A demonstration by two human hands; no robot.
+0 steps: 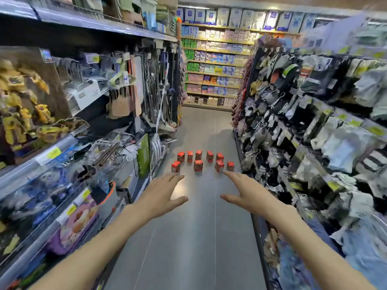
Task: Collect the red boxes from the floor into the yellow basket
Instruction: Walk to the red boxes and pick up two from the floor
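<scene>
- Head view looks down a shop aisle, with both bare arms stretched forward over the grey floor (pixel 201 237).
- Nine red boxes (pixel 198 165) stand upright on the floor ahead of the hands, in two loose rows: five in the far row, four in the near row.
- Left hand (pixel 162 194) has its grip apart, fingers spread and thumb held out, and it holds nothing. Its fingertips point toward the near-left box (pixel 176 166), which appears just beyond them in the picture.
- Right hand (pixel 247 194) also has its grip apart and empty. Its forefinger points to the two boxes at the near right, and the near-right box (pixel 230 166) is the closest one to it.
- Both hands seem to be above the floor and not touching any box; how far they are from the boxes I cannot tell.
- Each box is a little taller than wide, so its long axis is vertical, and I judge a grip from above or around the sides would fit.
- Neither hand is clearly nearer; the left one serves the left boxes, the right one the right boxes.
- No yellow basket is visible, so where the boxes must go I cannot say.
- Shelves (pixel 94 126) full of goods stand on both sides, near the outer boxes.
</scene>
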